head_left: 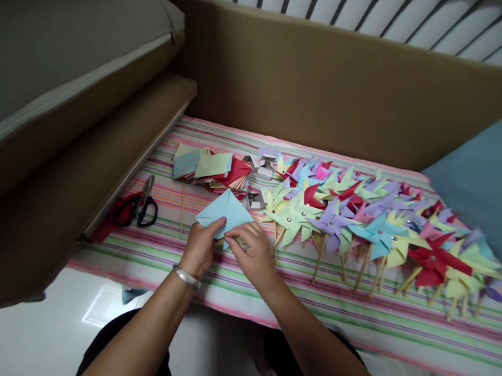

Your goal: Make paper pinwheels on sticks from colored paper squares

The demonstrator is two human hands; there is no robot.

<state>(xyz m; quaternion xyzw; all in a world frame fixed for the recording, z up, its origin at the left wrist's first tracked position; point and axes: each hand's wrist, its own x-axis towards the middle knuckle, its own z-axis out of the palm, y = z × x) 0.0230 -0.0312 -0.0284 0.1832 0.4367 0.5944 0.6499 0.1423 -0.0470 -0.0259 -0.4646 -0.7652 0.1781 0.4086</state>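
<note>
My left hand (201, 246) grips a light blue paper square (227, 208) with the thumb on top and the fingers underneath. Slits run in from the corners of the sheet, which is held flat above the striped cloth. My right hand (251, 246) is at the near right edge of the same sheet, thumb and index finger pinched together there. Whether a small pin or a corner of paper is between those fingertips cannot be made out. Just to the right lie many finished paper pinwheels (296, 216) on wooden sticks, in green, purple, blue, red and yellow.
Stacks of coloured paper squares (212, 165) lie behind my hands, with small open boxes (257, 199) beside them. Black-handled scissors (137, 207) and a single wooden stick (182, 210) rest on the striped cloth (170, 238). Large cushions (86, 145) stand at the left, and a brown backrest (313, 91) rises behind.
</note>
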